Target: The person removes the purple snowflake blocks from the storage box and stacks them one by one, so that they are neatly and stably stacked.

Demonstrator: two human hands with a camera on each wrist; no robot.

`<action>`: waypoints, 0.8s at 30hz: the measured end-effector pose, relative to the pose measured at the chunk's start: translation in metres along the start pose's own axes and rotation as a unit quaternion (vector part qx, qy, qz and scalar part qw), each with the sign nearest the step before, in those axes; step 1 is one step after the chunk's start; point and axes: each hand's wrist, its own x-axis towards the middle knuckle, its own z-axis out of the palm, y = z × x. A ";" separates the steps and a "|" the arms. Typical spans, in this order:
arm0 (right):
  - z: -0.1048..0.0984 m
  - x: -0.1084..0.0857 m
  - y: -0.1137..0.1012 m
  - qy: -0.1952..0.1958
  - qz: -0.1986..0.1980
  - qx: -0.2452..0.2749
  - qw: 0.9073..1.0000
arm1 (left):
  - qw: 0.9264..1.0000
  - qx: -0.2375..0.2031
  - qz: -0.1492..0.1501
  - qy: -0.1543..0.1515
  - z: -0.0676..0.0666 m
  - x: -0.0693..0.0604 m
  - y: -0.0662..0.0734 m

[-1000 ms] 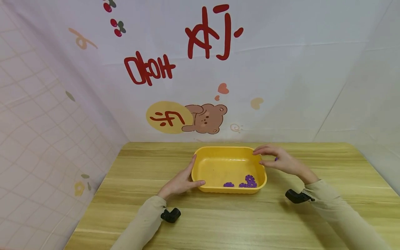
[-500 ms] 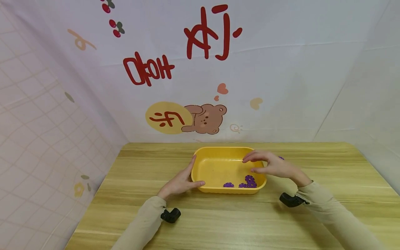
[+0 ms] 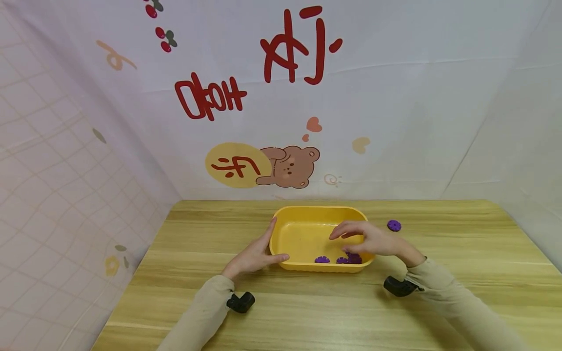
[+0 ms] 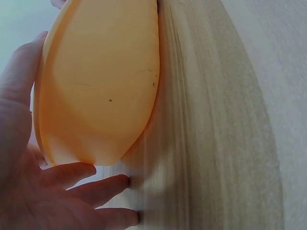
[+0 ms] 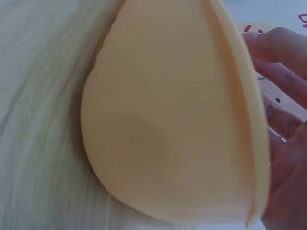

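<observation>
A yellow plastic basin (image 3: 303,266) sits on the table. My left hand (image 3: 253,254) holds its near left corner, the thumb over the rim and the fingers against the left side. In the left wrist view, the fingers (image 4: 108,189) are spread along the basin's end. My right hand (image 3: 373,239) reaches over the right rim, fingers bent and parted, with nothing visible between them. Below it, several purple notched snowflake discs (image 3: 353,259) lie in the basin's near right corner, partly hidden. Another snowflake disc (image 3: 322,260) lies farther left inside.
One purple disc (image 3: 394,225) lies on the wooden table (image 3: 307,307), outside the basin to the right. A white cloth backdrop (image 3: 395,97) with printed red characters and a bear stands behind the table; a cloth side (image 3: 66,195) rises at left.
My right hand has moved left and toward me, from the basin's right rim to over its inside. The purple disc on the table has come into full view. My left hand has not moved.
</observation>
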 end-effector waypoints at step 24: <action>0.033 0.033 0.016 -0.129 -0.031 0.042 0.990 | 1.000 -0.008 -0.003 0.001 0.002 0.001 0.000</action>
